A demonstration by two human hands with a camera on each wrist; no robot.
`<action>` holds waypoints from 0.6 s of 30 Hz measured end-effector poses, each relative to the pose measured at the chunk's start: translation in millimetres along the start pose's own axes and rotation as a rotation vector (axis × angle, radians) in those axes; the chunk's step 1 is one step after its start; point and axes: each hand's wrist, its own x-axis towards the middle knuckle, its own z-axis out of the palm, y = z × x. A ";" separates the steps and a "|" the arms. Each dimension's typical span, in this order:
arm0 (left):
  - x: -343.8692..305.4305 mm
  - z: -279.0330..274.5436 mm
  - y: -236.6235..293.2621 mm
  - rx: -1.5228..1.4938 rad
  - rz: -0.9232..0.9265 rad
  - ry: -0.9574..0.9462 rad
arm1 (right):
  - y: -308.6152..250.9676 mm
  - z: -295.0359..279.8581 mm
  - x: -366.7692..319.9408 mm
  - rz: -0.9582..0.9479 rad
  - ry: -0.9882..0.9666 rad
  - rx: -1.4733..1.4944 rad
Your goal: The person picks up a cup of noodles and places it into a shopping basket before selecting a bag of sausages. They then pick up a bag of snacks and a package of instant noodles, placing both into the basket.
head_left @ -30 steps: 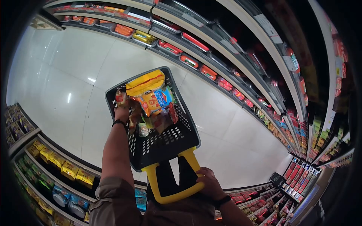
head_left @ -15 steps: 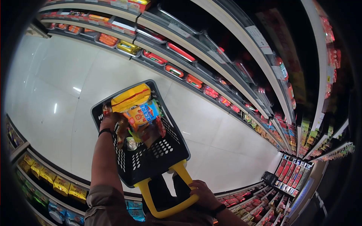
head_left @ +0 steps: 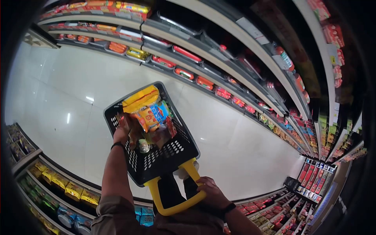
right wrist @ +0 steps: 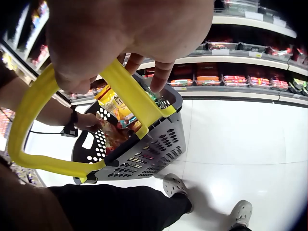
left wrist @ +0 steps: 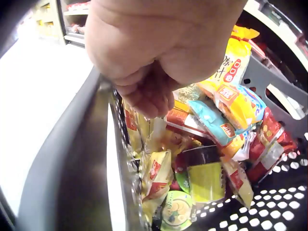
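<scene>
Head view: right hand (head_left: 213, 194) fingers (head_left: 202, 190) wrap the smooth yellow handle (head_left: 178, 208) of the perforated black basket (head_left: 164, 154).

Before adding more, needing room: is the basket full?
Partly full: snack packets heap in the basket, yet bare perforated plastic shows beside them.

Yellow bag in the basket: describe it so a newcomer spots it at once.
Find the black perforated basket with the yellow handle in the shop aisle. At its end farthest from the handle, the yellow bag lies on top of the pile. It is the largest packet, mostly yellow with red print, unlike the orange-and-blue packet beside it.
</scene>
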 end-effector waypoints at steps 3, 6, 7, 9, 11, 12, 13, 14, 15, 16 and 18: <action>-27.0 -46.4 28.9 0.049 0.020 0.039 | 0.6 -6.4 0.7 -0.064 0.022 0.035; -83.4 -88.5 59.0 -0.358 -0.142 0.055 | 5.0 -3.8 -4.2 -0.123 -0.013 0.043; -104.8 -111.0 72.3 -0.329 -0.105 0.079 | 6.0 -4.5 -6.6 -0.118 -0.024 0.072; -120.0 -114.5 58.3 -0.210 0.025 0.166 | 6.6 -4.8 -11.0 -0.156 -0.021 0.075; -137.2 -122.2 49.5 -0.226 0.141 0.243 | 13.9 -1.1 -13.9 -0.218 -0.009 0.038; -144.4 -128.3 48.5 -0.255 0.105 0.195 | 19.2 1.8 -14.8 -0.255 0.021 0.034; -165.7 -143.8 60.2 -0.247 0.133 0.207 | 24.7 4.0 -15.1 -0.241 -0.026 0.043; -186.2 -156.2 70.2 -0.212 0.225 0.273 | 30.3 6.0 -14.9 -0.226 -0.078 0.051; -193.4 -158.1 68.6 -0.242 0.280 0.278 | 36.6 7.5 -14.4 -0.228 -0.130 0.050; -206.5 -164.4 75.7 -0.365 0.160 0.182 | 39.9 8.5 -15.3 -0.262 -0.118 0.045; -237.4 -177.5 93.8 -0.383 0.164 0.187 | 43.4 1.0 -7.9 -0.288 -0.251 -0.037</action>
